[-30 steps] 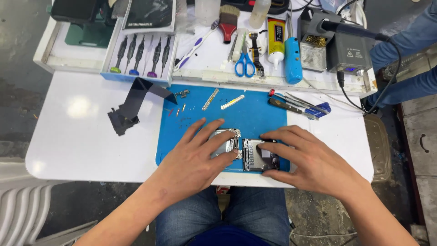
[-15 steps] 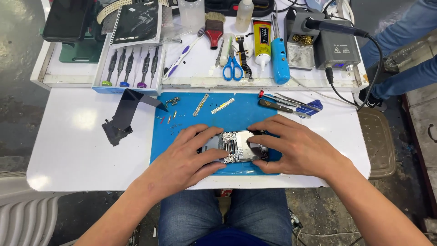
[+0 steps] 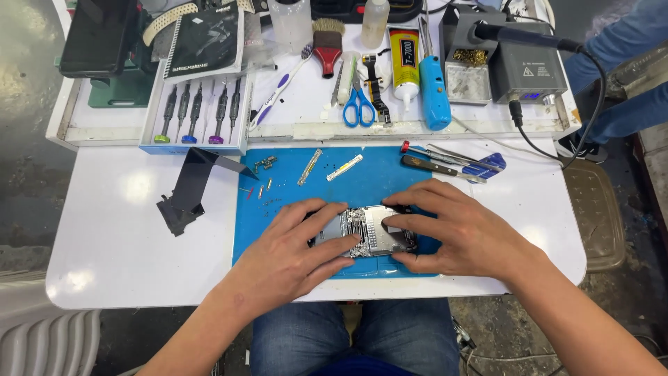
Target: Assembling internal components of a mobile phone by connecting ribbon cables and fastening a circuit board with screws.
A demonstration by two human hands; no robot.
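- Opened phone body [image 3: 365, 233] lying flat at lower centre of the frame, on the blue work mat [image 3: 292, 163] — bare circuitry and metal shields facing up.
- Left hand [image 3: 296, 254] pressing down on the phone's left end, fingers spread and curled over its near and far edges; gripping, not lifting.
- Right hand [image 3: 466, 233] clamped on the right end, thumb under the near edge, forefinger laid along the far edge; no tool visible in either hand.
- Step in hand, by the look of it: steadying the body while working a part loose or seating one near its right half — exact spot hidden under the fingers.
- Next move likely calls for a light fingertip pull or press at that right end, left hand as the anchor, care for the exposed board.
- Long axis running left to right across the frame, roughly parallel to the near table edge, tilted only slightly; which end is the top cannot be told, both ends covered.
- Just above on the mat: small screws and metal strips [image 3: 309, 167]; upper right of the mat, tweezers and a screwdriver [image 3: 445, 159].
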